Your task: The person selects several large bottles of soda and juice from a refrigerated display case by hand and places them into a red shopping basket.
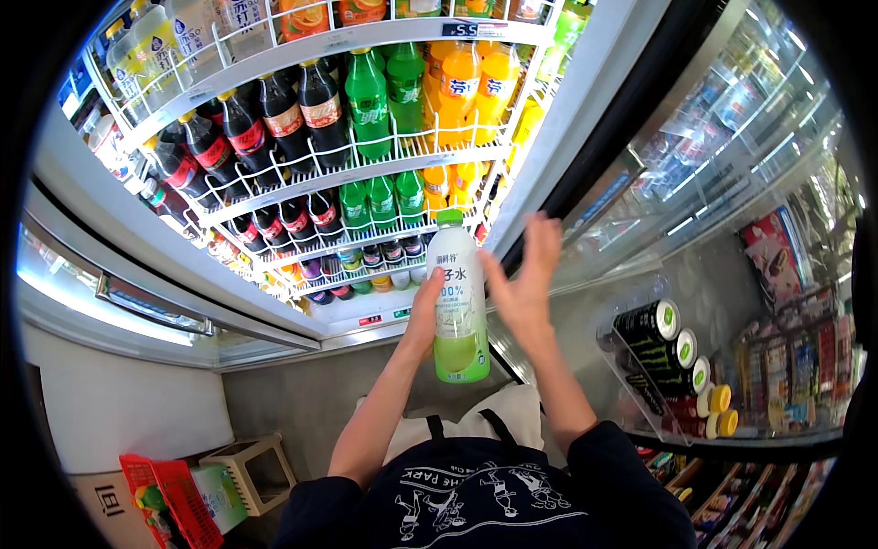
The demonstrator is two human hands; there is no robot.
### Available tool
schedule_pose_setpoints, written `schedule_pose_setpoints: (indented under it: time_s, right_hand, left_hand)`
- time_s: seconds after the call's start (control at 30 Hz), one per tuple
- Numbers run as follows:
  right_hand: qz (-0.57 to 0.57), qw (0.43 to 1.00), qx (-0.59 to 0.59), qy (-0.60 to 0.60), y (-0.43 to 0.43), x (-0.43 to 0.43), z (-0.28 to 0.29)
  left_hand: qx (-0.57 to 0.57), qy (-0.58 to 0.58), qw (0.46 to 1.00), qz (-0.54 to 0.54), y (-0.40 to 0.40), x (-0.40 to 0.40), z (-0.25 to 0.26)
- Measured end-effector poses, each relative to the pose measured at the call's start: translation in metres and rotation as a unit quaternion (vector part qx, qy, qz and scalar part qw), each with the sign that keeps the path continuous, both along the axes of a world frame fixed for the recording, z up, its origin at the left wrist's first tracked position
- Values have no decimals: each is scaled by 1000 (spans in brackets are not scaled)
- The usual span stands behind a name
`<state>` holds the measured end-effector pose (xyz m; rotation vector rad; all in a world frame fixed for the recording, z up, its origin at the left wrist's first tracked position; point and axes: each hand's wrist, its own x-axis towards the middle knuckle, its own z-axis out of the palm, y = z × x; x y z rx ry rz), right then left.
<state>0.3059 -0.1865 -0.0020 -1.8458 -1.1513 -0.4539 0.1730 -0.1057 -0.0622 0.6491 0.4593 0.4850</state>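
My left hand [424,312] is closed around the left side of a white and green plastic bottle of coconut water [458,302], its thumb on the front. The bottle is upright with a green cap, held before the open drinks fridge. Just right of it is my right hand [525,274], slightly blurred, with fingers apart and holding nothing. Behind the bottle, wire fridge shelves [411,163] carry dark cola bottles [322,113], green soda bottles [368,103] and orange soda bottles [461,89].
The glass fridge door [617,185] stands open at the right. A clear bin holds black energy drink cans [648,319] and yellow-capped bottles [720,398]. At the lower left are a red plastic basket [185,501] and a beige plastic stool [264,473]. A cream bag [507,412] hangs at my front.
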Motion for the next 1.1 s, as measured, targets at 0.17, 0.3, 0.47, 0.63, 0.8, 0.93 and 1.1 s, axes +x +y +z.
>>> schedule_pose_setpoints:
  time_s: [0.17, 0.3, 0.47, 0.63, 0.8, 0.93, 1.1]
  right_hand:
    - [-217, 972, -69, -56, -27, 20, 36]
    - [-280, 946, -129, -101, -28, 30, 24]
    - [-313, 931, -152, -112, -23, 32, 22]
    - [-339, 917, -191, -90, -28, 25, 34]
    - [-279, 929, -240, 32, -32, 19, 63]
    - [-195, 943, -204, 176, -54, 1, 114]
    - [-184, 973, 96, 105, -121, -72, 162]
  left_hand:
    - [-24, -5, 998, -60, 12, -4, -5]
    - [10, -37, 991, -130, 20, -8, 2]
    - [71, -46, 983, -165, 39, -32, 11]
    - [94, -48, 977, -187, 33, -70, 46]
    - [94, -46, 966, -235, 13, -88, 72]
    - [82, -41, 961, -261, -15, -103, 104]
    - [84, -72, 956, -272, -49, -122, 130]
